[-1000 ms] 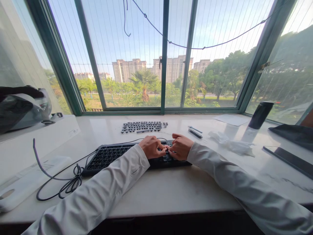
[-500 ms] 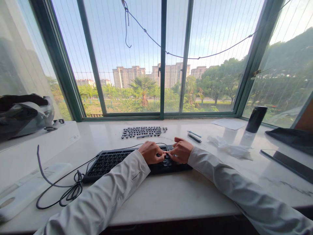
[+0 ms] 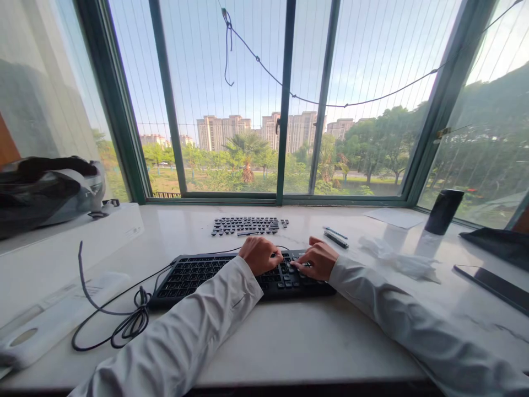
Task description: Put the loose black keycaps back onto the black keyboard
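Note:
A black keyboard lies on the white counter, many of its key positions bare of caps at the left and some keycaps present at the right. My left hand is over its right half, fingers curled together; whatever they may hold is hidden. Beside it my right hand rests at the right-hand keys, a digit stretched out and touching them, with nothing seen in its grasp. Farther back, loose black keycaps are laid out in rows.
A coiled cable lies left of the keyboard, near a white package and a headset on a white box. Rightward are pens, crumpled plastic, a black cylinder and a phone.
My two hands have drawn apart: the fingers met over the keys before, and now a gap shows between them. The whole view has shifted slightly, moving the scene rightward.

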Action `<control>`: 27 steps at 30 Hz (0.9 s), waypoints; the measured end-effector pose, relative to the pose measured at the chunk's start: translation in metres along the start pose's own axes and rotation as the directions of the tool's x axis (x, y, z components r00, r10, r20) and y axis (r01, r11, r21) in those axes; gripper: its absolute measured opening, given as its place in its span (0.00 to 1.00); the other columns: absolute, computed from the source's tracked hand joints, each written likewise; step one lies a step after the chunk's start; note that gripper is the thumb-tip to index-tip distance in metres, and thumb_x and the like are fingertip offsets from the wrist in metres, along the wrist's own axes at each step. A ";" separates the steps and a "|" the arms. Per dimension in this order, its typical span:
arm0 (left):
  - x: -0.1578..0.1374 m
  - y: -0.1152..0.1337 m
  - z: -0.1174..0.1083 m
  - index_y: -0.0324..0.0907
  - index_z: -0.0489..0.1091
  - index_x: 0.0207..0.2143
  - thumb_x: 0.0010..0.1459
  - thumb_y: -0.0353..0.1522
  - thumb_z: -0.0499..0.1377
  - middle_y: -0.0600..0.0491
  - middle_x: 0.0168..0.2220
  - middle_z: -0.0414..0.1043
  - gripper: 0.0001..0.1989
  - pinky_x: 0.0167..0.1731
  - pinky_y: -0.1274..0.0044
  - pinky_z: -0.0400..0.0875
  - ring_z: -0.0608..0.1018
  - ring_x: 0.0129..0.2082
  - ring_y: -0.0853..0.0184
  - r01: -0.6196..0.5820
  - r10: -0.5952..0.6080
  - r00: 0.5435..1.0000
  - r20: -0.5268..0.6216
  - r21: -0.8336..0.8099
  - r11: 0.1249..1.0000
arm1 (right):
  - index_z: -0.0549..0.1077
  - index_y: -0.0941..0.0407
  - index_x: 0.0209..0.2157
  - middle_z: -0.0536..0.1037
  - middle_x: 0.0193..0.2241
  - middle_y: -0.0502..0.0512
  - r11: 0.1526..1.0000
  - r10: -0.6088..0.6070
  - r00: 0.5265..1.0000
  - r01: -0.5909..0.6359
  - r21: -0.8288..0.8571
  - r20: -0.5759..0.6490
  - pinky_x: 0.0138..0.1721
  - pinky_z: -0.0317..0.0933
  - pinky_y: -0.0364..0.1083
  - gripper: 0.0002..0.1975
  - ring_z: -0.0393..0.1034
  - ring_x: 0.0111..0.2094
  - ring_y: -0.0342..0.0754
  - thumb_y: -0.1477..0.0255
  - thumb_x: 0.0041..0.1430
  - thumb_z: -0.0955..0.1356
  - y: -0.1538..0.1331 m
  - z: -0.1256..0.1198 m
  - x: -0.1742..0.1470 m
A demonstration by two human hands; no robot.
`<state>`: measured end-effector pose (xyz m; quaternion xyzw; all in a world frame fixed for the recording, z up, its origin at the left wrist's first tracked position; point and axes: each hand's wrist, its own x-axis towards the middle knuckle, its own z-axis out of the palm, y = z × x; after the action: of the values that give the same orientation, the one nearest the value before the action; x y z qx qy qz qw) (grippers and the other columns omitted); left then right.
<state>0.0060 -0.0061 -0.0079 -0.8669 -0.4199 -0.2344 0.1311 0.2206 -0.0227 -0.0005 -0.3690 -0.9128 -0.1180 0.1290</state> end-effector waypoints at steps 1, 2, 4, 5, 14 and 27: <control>0.000 -0.001 0.001 0.44 0.77 0.27 0.54 0.38 0.51 0.49 0.27 0.77 0.16 0.29 0.76 0.63 0.76 0.28 0.64 0.013 -0.013 1.000 -0.001 0.005 1.000 | 0.79 0.50 0.30 0.75 0.18 0.51 1.000 0.026 1.000 -0.026 0.009 -0.014 0.39 0.50 0.47 0.18 0.62 0.21 0.43 0.62 0.61 0.59 0.003 0.001 0.000; 0.000 -0.001 0.002 0.43 0.77 0.27 0.55 0.38 0.50 0.48 0.27 0.77 0.17 0.29 0.75 0.64 0.76 0.28 0.63 0.028 -0.028 1.000 -0.002 0.013 1.000 | 0.79 0.50 0.32 0.75 0.18 0.50 0.997 0.071 0.996 -0.071 0.013 -0.046 0.39 0.50 0.47 0.18 0.62 0.21 0.43 0.62 0.61 0.59 0.006 0.003 0.000; 0.000 -0.002 0.002 0.42 0.77 0.27 0.55 0.39 0.50 0.47 0.27 0.77 0.18 0.29 0.74 0.64 0.76 0.29 0.63 0.064 -0.064 0.998 0.002 0.030 0.998 | 0.79 0.49 0.35 0.74 0.17 0.49 0.974 0.225 0.961 -0.227 0.007 -0.160 0.39 0.50 0.46 0.17 0.61 0.22 0.43 0.61 0.61 0.59 0.017 0.009 0.001; 0.001 -0.003 0.002 0.42 0.77 0.27 0.55 0.39 0.50 0.47 0.27 0.77 0.18 0.30 0.74 0.65 0.77 0.29 0.62 0.083 -0.083 0.997 0.006 0.037 0.996 | 0.79 0.49 0.35 0.73 0.16 0.48 0.952 0.301 0.931 -0.307 0.003 -0.208 0.39 0.51 0.46 0.18 0.61 0.21 0.43 0.62 0.61 0.59 0.024 0.012 0.002; 0.003 -0.006 -0.008 0.40 0.77 0.31 0.61 0.43 0.44 0.43 0.29 0.76 0.25 0.34 0.71 0.68 0.78 0.32 0.60 0.257 -0.256 0.966 -0.019 0.071 0.964 | 0.79 0.51 0.32 0.79 0.29 0.54 0.845 0.502 0.859 -0.513 -0.152 -0.104 0.48 0.46 0.50 0.21 0.70 0.33 0.48 0.57 0.59 0.58 0.077 0.030 0.045; 0.002 -0.009 -0.006 0.38 0.76 0.31 0.59 0.37 0.47 0.43 0.31 0.76 0.20 0.34 0.69 0.69 0.78 0.33 0.59 0.201 -0.202 0.979 0.008 0.049 0.978 | 0.76 0.57 0.38 0.75 0.42 0.65 0.618 0.786 0.610 -0.770 -0.155 0.102 0.47 0.51 0.55 0.22 0.66 0.46 0.57 0.55 0.51 0.65 0.101 0.085 0.148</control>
<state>-0.0012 -0.0017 -0.0013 -0.8180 -0.5119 -0.2309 0.1248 0.1764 0.1697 -0.0201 -0.7425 -0.6624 -0.0638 0.0765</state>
